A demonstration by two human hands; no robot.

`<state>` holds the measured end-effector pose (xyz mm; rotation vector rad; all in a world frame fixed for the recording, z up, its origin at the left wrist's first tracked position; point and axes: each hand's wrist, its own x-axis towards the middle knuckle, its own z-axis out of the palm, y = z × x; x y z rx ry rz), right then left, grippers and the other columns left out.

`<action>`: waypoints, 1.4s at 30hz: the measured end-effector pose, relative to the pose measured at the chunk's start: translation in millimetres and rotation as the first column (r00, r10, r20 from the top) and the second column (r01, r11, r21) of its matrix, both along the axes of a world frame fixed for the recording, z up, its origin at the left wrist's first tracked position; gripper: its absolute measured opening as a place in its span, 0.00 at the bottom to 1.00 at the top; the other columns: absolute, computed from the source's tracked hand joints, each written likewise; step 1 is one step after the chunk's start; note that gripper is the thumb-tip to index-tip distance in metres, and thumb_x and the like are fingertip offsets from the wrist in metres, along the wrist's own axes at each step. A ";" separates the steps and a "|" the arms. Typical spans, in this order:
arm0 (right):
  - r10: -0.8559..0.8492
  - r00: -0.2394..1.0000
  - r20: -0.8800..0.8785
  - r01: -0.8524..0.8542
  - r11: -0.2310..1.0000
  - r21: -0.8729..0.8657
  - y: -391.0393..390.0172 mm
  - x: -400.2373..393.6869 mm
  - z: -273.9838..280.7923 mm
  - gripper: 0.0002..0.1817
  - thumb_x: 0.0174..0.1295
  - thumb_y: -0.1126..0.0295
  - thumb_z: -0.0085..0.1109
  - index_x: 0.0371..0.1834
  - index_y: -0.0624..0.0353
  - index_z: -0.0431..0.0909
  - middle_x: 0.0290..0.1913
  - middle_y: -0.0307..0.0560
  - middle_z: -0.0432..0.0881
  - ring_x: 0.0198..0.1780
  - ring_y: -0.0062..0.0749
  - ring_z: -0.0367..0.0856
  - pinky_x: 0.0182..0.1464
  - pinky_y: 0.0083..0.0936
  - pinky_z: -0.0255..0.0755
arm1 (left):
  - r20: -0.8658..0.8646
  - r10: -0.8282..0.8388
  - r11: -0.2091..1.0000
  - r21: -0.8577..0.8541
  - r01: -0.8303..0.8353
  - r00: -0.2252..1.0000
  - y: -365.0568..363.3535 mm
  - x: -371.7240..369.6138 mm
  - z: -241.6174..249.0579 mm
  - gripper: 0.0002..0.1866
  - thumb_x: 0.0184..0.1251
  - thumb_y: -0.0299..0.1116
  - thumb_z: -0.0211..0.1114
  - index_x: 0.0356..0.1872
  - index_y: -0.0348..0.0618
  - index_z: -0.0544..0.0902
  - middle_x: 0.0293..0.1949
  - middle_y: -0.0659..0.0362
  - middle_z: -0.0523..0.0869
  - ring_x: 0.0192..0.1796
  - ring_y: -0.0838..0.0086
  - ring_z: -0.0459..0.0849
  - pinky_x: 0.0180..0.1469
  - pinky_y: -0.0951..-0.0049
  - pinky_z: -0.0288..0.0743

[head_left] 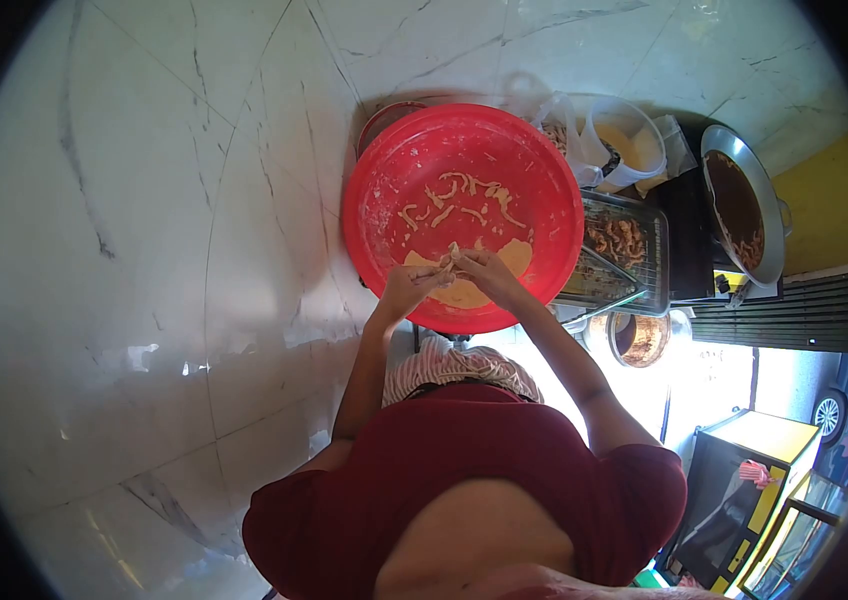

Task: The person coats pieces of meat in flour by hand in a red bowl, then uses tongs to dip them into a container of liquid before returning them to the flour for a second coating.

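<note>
A large red plastic basin [369,190] lies in front of me, with pale strips [464,185] coated in flour or batter scattered over its far half. A heap of yellowish flour [464,295] fills the near side. My left hand [422,282] and my right hand [484,272] meet above this heap, fingers closed. Between their fingertips is a small pale coated strip [455,250], partly hidden by the fingers. What the strip is made of cannot be made out.
Right of the basin is a wire-rack tray [656,250] with browned fried pieces [616,240]. Beyond stand a white bucket [649,150] and a wide metal pan [772,210] of dark oil. A round pot [639,340] sits lower right, near a yellow-and-black cart [744,480].
</note>
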<state>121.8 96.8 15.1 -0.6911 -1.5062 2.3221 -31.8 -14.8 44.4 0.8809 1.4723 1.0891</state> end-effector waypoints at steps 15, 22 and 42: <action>-0.389 0.579 0.716 -0.482 0.545 0.686 88.6 -0.5 -86.6 0.19 0.49 0.55 0.65 0.42 0.52 0.82 0.43 0.53 0.81 0.46 0.40 0.80 0.50 0.38 0.72 | -0.151 0.166 0.980 0.138 -0.145 0.975 -8.0 -18.4 3.1 0.18 0.62 0.38 0.62 0.49 0.38 0.79 0.43 0.57 0.83 0.46 0.78 0.80 0.52 0.77 0.70; -0.114 0.366 0.924 -0.830 0.408 0.380 37.4 -43.0 -100.6 0.28 0.37 0.48 0.71 0.39 0.54 0.83 0.47 0.47 0.81 0.52 0.41 0.77 0.52 0.38 0.70 | -0.138 0.183 0.977 0.138 -0.164 0.973 -12.8 -20.8 -3.2 0.18 0.62 0.37 0.62 0.49 0.37 0.79 0.43 0.58 0.83 0.46 0.79 0.79 0.51 0.78 0.70; 0.063 0.976 0.208 -0.176 0.790 0.587 32.8 -6.8 -26.3 0.07 0.56 0.69 0.60 0.32 0.62 0.80 0.31 0.45 0.81 0.36 0.29 0.79 0.42 0.27 0.70 | -0.206 0.165 0.986 0.072 -0.153 0.965 -1.2 -3.8 -25.1 0.21 0.64 0.43 0.59 0.49 0.34 0.79 0.44 0.53 0.84 0.47 0.73 0.81 0.51 0.76 0.70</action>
